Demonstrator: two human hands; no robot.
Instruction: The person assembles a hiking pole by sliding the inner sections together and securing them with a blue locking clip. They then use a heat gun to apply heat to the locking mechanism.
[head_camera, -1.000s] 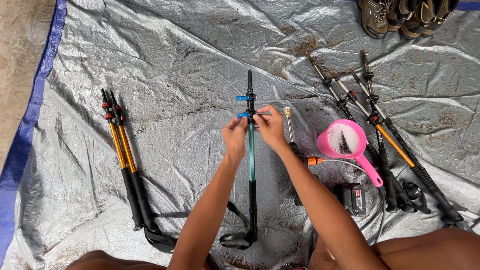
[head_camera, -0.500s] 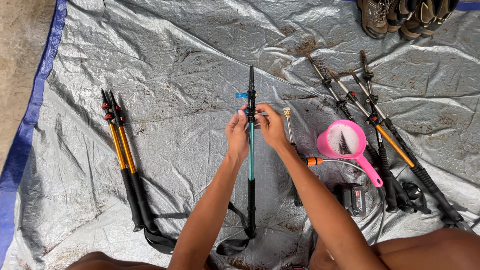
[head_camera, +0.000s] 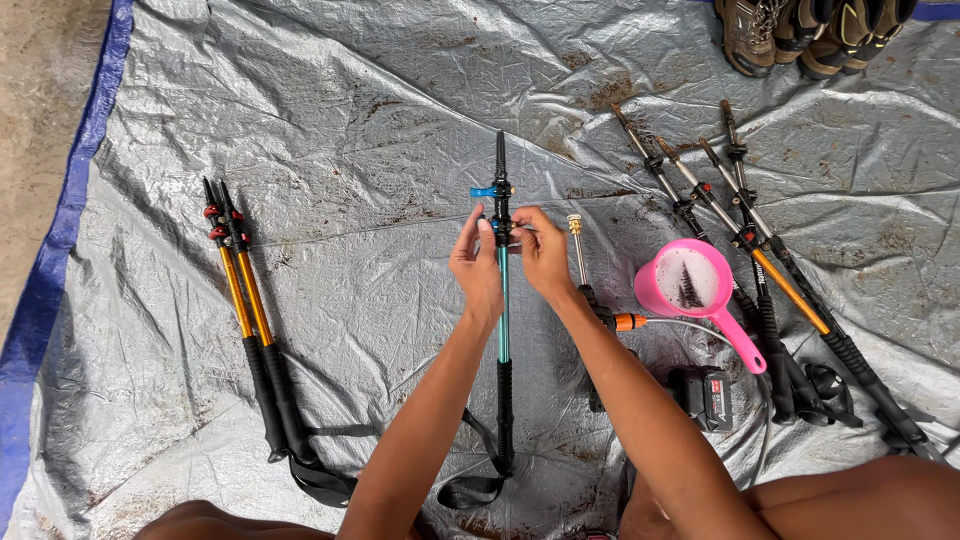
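Both hands stay closed on the teal pole (head_camera: 503, 300): left hand (head_camera: 477, 265) and right hand (head_camera: 545, 255) still pinching its clamp (head_camera: 503, 232), barely shifted.

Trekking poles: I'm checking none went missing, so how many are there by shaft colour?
Teal pole, held by left hand and right hand: 1
Yellow poles on the left of the tarp: 2
Poles on the right, at least one orange: 3
Total: 6
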